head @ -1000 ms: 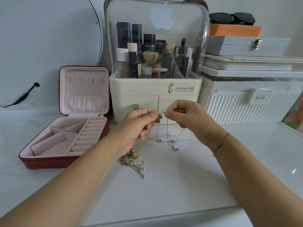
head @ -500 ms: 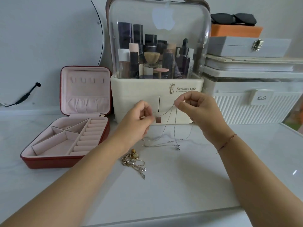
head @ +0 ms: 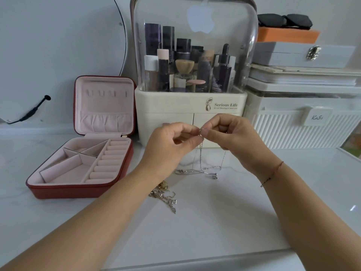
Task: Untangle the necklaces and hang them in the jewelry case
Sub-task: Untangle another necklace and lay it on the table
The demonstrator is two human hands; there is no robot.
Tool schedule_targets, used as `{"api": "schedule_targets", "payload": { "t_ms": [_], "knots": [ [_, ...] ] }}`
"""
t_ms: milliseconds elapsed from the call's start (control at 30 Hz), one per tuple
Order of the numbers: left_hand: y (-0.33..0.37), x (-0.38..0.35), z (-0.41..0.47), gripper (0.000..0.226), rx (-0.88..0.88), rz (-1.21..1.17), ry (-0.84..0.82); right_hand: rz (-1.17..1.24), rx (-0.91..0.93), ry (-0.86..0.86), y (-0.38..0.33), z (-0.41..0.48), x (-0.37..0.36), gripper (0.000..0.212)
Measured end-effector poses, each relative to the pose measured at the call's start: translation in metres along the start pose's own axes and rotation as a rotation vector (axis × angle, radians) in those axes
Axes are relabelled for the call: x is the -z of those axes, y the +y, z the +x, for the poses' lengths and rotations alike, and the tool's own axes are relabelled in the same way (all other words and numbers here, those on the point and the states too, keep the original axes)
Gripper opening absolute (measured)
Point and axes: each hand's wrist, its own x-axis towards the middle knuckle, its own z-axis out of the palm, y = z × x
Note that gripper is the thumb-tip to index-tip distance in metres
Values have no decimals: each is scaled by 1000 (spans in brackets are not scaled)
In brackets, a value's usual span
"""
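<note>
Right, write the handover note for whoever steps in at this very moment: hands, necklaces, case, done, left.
Left hand: pinches the silver necklace at its top end.
Right hand: pinches the same chain right beside it.
The chain hangs down to a tangle on the table.
Gold tangle: on the table near the left wrist, not held.
Jewelry case: open, to the left; lid hooks bare.
Done: nothing hung.
Left: free the silver, then the gold, hang all.

End of silver necklace (head: 201,163) hidden between fingers (head: 212,136), gold necklaces (head: 166,196) partly under left wrist (head: 154,173)
</note>
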Motion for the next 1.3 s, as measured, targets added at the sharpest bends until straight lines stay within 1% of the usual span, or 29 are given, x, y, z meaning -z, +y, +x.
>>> {"api": "schedule_targets", "payload": {
  "t_ms": [167, 300, 500, 600, 700, 767, 800, 900, 1067, 1200, 1300],
  "knots": [
    [-1, 0, 0, 3, 21, -29, 13, -2, -1, -15, -2, -1, -1, 9],
    [1, 1, 2, 11, 38, -101, 12, -24, -16, 43, 1, 1, 3, 8],
    [2, 2, 2, 27, 185, -229, -30, -85, -13, 54, 4, 2, 4, 14],
    [0, 3, 3, 21, 229, -235, -35, -35, -28, 43, 2, 2, 5, 12],
    [-1, 4, 4, 14, 220, -215, -40, -46, -48, 25, 3, 2, 6, 8],
    [-1, 4, 4, 9, 207, -207, -35, -113, -57, 16, 3, 2, 5, 4],
    [-1, 4, 4, 8, 206, -204, -29, -145, -60, 16, 4, 2, 4, 5],
    [-2, 4, 4, 7, 210, -210, -15, -165, -50, 29, 5, 1, 2, 9],
    [-3, 4, 5, 4, 217, -194, -1, -236, -3, 57, 3, -1, -1, 2],
    [-6, 5, 5, 6, 199, -153, -18, -305, 2, 80, 5, -1, -4, 9],
    [-7, 3, 5, 10, 139, -108, -24, -284, -24, 72, 5, -1, -4, 11]
  ]
}}
